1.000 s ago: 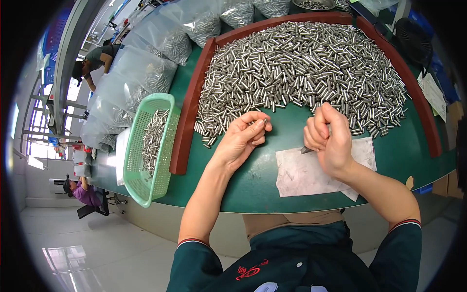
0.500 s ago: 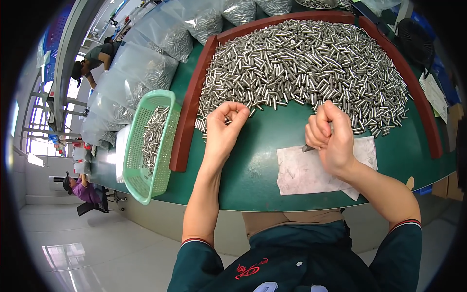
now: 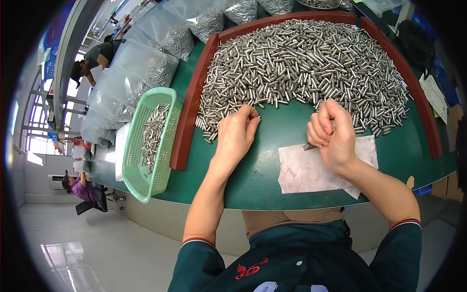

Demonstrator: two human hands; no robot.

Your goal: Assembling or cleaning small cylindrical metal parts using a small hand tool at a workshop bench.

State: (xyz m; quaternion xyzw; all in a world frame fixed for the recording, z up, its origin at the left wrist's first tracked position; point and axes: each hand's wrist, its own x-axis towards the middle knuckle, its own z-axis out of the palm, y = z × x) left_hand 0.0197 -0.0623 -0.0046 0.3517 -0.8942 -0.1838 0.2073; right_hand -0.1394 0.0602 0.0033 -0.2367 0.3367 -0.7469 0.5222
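A broad heap of short, silvery, cylindrical metal pins (image 3: 301,63) covers much of the green-topped desk (image 3: 253,182). At the near-left edge of the heap is the left hand (image 3: 236,136), its fingers bent and the thumb tip close to the forefinger; a small shiny spot shows at the fingertips, but I cannot tell whether a pin is pinched there. Just before the near-right edge of the heap, the right hand (image 3: 333,136) is curled into a loose fist around a dark grey pointed piece (image 3: 309,146), of which only the end sticks out.

Under and beside that fist, on the near side of the heap, lies a smudged white cloth (image 3: 311,177). A raised dark red border (image 3: 190,121) rims the heap at its left, far and right sides. Its left arm stands in the way between the heap and a pale green perforated plastic basket (image 3: 162,170), which holds loose metal pins (image 3: 154,131).

Clear plastic bags of similar pins (image 3: 141,73) line up from left of the heap to behind it. Beyond the heap's far edge sits a shallow round metal dish (image 3: 336,6). Right of the heap are white paper sheets (image 3: 433,95). Far left of it are a person in a dark top (image 3: 99,56) and a seated person in purple (image 3: 87,192).
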